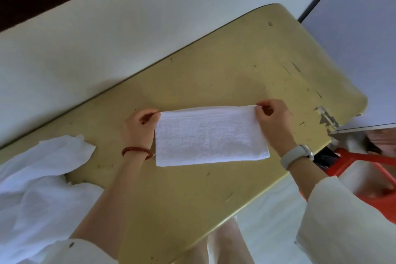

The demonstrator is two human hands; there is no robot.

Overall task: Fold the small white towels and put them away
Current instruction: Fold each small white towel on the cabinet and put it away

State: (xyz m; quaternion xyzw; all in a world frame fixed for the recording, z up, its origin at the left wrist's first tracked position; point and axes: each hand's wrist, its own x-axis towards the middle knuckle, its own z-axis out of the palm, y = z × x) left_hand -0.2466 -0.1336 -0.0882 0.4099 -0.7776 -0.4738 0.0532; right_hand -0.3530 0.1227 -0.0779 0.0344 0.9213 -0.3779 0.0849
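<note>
A small white towel, folded into a long rectangle, lies flat in the middle of the yellow table. My left hand pinches the towel's far left corner between thumb and fingers. My right hand pinches its far right corner the same way. A loose heap of white towels lies at the table's left end, apart from the folded one.
The table stands against a white wall along its far edge. A red plastic stool or basket sits beyond the table's right end. A grey panel rises at the right. My legs show below the near edge.
</note>
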